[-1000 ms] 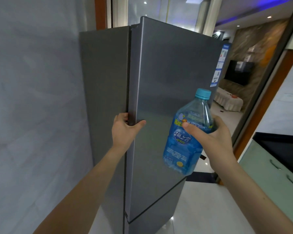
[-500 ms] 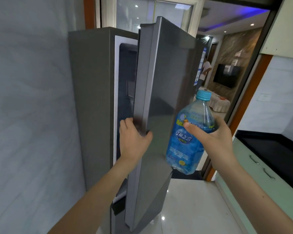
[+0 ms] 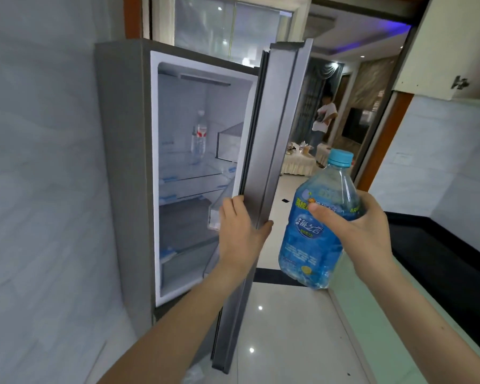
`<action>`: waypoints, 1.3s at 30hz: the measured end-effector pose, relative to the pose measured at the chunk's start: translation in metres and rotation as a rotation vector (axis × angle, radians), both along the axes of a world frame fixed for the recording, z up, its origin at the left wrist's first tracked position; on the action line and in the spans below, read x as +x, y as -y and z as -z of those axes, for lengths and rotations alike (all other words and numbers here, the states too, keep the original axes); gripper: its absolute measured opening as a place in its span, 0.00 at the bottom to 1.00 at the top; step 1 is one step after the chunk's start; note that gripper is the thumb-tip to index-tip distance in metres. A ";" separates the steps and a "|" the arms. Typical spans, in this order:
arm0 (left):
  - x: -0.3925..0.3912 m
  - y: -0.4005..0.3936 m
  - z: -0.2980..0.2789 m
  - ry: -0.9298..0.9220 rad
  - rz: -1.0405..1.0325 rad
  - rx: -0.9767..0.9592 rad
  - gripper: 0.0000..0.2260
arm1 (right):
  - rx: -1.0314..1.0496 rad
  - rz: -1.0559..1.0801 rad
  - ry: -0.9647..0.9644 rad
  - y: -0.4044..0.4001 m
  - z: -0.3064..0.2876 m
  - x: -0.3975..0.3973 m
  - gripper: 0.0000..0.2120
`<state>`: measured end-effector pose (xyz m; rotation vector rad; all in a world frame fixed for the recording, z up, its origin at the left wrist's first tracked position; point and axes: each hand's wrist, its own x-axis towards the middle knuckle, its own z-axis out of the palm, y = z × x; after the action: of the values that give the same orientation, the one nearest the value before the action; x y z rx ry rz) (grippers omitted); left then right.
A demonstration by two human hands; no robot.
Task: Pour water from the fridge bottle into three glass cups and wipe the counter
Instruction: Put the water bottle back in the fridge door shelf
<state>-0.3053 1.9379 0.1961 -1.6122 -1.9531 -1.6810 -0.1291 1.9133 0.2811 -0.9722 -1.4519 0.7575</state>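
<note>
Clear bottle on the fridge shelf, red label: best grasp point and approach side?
Grip the clear bottle around its body at or just below the red label, coming straight in from the open front of the fridge. It stands upright and alone on the glass shelf, so a side wrap looks easiest. The left hand holds the door; the right hand holds the blue bottle.

**Blue bottle held beside the open fridge**

The water bottle (image 3: 317, 231), clear plastic with a blue label and a pale blue cap, is capped, tilted slightly left, and held mid-air at its shoulder. It looks about half full. The black worktop (image 3: 438, 250) runs along the right.
</note>
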 end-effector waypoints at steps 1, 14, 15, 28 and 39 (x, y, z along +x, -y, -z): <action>0.009 0.000 -0.001 -0.011 0.006 0.000 0.31 | 0.001 0.005 0.002 0.003 0.000 0.006 0.30; 0.061 -0.006 -0.001 -0.082 0.161 0.010 0.20 | 0.019 0.102 0.009 0.026 0.002 0.032 0.30; 0.060 -0.005 -0.001 -0.069 0.216 0.018 0.19 | 0.018 0.108 0.011 0.026 0.002 0.031 0.30; -0.053 -0.055 0.020 -0.415 0.703 -0.020 0.22 | 0.010 0.218 -0.037 0.024 0.005 -0.016 0.33; -0.097 -0.133 0.014 -0.650 0.969 -0.249 0.18 | 0.020 0.411 0.002 0.023 0.017 -0.052 0.38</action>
<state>-0.4027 2.0709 0.1821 -2.9915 -1.1173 -0.8022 -0.1806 1.8904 0.2641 -1.2067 -1.2032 0.4395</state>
